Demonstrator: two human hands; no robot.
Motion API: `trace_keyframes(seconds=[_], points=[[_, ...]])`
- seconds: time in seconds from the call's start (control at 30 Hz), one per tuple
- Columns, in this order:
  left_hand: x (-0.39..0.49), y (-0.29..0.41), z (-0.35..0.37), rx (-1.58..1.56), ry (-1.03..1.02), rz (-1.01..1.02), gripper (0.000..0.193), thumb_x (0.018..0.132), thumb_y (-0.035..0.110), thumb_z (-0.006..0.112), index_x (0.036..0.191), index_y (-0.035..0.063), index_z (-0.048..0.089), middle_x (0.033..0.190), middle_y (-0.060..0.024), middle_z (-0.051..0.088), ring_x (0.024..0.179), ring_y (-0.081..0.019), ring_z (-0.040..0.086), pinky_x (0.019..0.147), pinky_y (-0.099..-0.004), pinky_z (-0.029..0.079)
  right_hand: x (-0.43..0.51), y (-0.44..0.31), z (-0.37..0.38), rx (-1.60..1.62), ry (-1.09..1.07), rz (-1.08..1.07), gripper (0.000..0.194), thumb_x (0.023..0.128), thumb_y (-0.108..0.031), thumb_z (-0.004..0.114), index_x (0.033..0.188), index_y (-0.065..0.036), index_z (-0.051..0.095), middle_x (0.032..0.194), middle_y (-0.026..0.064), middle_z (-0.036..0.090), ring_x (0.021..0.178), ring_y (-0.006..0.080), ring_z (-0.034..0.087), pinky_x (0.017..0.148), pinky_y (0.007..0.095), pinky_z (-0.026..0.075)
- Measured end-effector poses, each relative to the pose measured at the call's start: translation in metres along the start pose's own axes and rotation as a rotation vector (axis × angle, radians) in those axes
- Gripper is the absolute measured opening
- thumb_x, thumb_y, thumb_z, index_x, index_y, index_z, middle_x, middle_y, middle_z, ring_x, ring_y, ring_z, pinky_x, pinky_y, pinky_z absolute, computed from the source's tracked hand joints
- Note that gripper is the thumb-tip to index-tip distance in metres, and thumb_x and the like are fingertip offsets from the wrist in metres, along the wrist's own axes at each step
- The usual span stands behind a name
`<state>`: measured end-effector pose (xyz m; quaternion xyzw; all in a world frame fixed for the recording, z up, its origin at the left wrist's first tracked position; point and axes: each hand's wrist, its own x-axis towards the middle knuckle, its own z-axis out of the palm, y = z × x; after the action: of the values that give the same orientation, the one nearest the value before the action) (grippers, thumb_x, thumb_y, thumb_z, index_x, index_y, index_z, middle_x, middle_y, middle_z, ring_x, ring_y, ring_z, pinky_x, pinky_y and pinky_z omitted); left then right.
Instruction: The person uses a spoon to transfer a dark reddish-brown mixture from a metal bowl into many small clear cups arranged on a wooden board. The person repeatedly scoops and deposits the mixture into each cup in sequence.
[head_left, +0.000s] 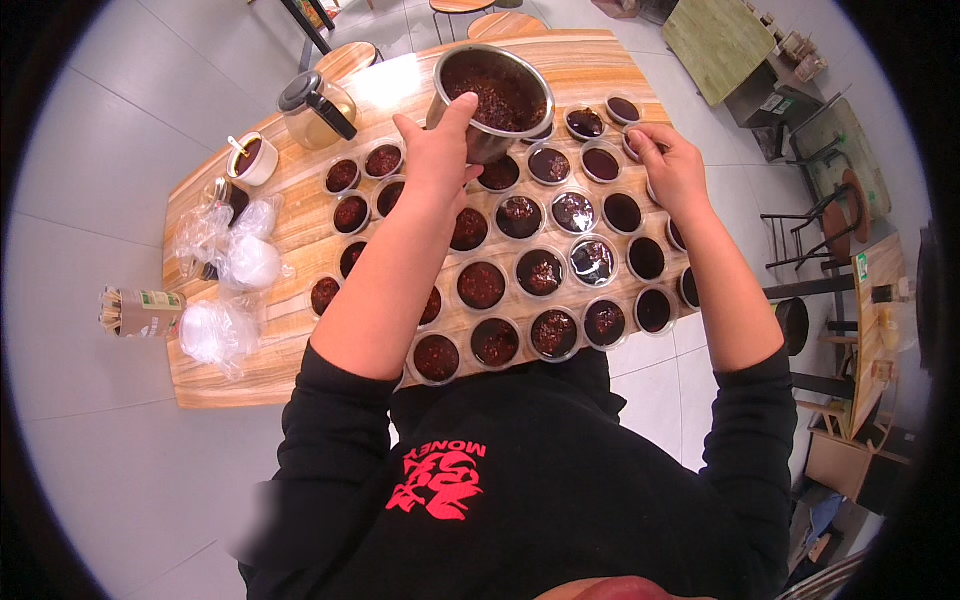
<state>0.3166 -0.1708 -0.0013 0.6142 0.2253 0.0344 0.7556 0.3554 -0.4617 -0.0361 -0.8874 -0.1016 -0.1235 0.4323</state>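
Observation:
My left hand (442, 146) grips the side of a steel pot (491, 146), its thumb at the rim. Inside the pot is a dark red chunky sauce. My right hand (667, 169) pinches the thin handle of a utensil, probably a spoon, whose end is at a small plastic cup of dark sauce (584, 122). Rows of round clear plastic cups stand on the wooden table (300, 375) beneath and around my hands. Some cups, like one near the front edge (554, 333), show red bits in dark liquid; others, like one at the right (646, 258), look plain dark. My forearms hide several cups.
A glass jug with a black handle (319, 112) stands at the back left. Nearby are a white tub with a spoon (253, 161), a dark jar (229, 199), plastic-wrapped white containers (214, 330) and a holder of wooden sticks (142, 313). Stools (349, 60) stand beyond the table.

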Motion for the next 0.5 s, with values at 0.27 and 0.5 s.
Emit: trace_keyframes(seconds=[0.27,0.5], points=[[-0.0049,0.0026,0.0012,-0.026,-0.040,-0.021,0.122,0.086,0.040,0.072,0.155,0.0085,-0.023,0.145,-0.0246,0.040,0.119,-0.0311,0.054,0.090,-0.0446,0.050,-0.0063,-0.0057,0.0031,0.124,0.077,0.040,0.024,0.094,-0.024,0.070,0.104,-0.002,0.073,0.083,0.0078,0.073,0.074,0.0139,0.067,0.070,0.0275,0.053],[-0.0040,0.0017,0.0027,-0.027,-0.020,0.017,0.124,0.085,0.041,0.074,0.153,0.0085,-0.025,0.139,-0.0201,0.047,0.114,-0.0322,0.058,0.090,-0.0555,0.046,-0.0070,-0.0048,0.0028,0.140,0.083,0.050,0.026,0.094,-0.025,0.070,0.106,-0.002,0.073,0.083,0.0069,0.073,0.074,0.0117,0.067,0.070,0.0258,0.053]])
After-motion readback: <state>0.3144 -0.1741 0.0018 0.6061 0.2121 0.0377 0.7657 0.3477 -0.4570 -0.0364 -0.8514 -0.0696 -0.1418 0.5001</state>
